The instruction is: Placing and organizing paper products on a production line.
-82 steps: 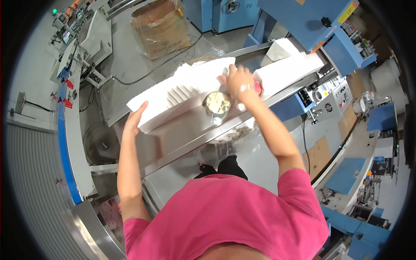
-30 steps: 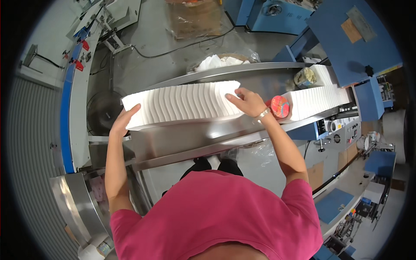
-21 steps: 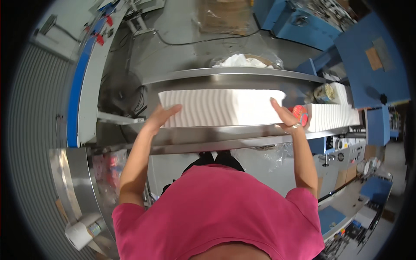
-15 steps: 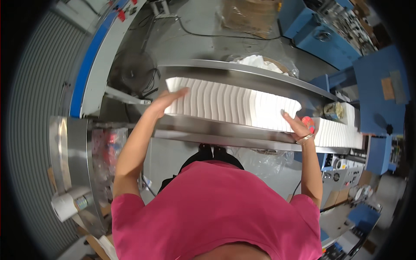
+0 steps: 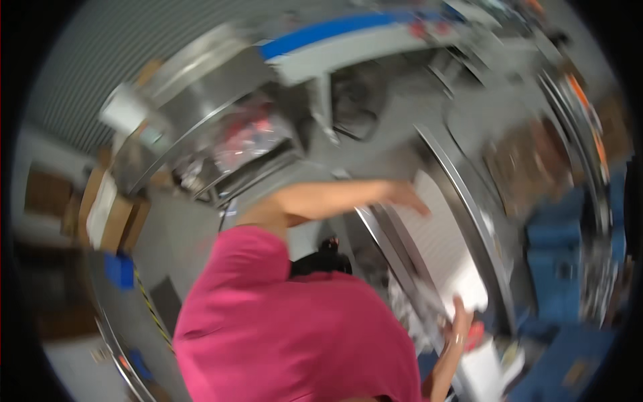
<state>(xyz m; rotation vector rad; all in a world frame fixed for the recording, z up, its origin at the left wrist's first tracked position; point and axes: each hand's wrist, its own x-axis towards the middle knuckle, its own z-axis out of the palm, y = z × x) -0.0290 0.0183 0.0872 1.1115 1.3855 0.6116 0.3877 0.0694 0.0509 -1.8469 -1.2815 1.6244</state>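
Between the left hand (image 5: 404, 195) at its upper end and the right hand (image 5: 460, 323) at its lower end, the fingers of both gripping it, the white stack (image 5: 439, 234) runs lengthwise along the metal trough (image 5: 462, 190).

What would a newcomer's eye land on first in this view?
Probably the bright pink shirt filling the lower middle, then the long white ridged stack right of centre, with the left hand by its upper part and the right hand at its lower end; blur hides their grip. After that, the blue strip along the machine edge at the top stands out.
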